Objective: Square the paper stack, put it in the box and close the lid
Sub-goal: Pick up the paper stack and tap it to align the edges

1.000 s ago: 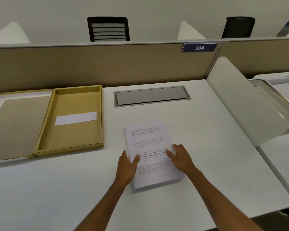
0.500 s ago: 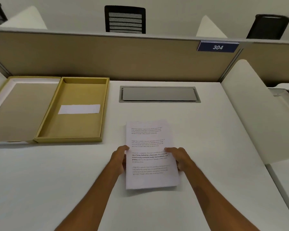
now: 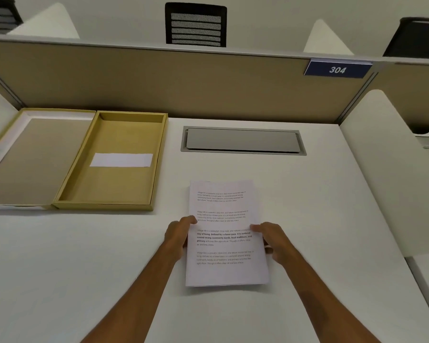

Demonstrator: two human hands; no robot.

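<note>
Squaring step, judging by the grip. Left hand [image 3: 180,233] and right hand [image 3: 274,240] clamp the stack of white printed paper sheets [image 3: 226,233] by its two long side edges, about mid-length. Left fingers [image 3: 190,220] curl over the left edge, right fingers [image 3: 256,227] lap onto the right edge; both hands are half closed around the stack, nothing else in them.

To do it well, my take: squeeze the sides evenly, stand the stack on its short edge and tap it on the white desk [image 3: 307,194], rotate and tap the long edge too. Keep the grip loose enough for sheets to slide into line. The near bottom edge shows a slight layered fringe, so it probably isn't flush yet.

Stack sits between the hands, centre of the desk; can't tell whether it lies flat or is slightly lifted. The open shallow mustard-yellow cardboard box [image 3: 114,159] is up and to the left, apart from the stack, with a white label strip [image 3: 121,160] on its floor. Its hinged lid [image 3: 32,157] lies flat open further left.
</note>
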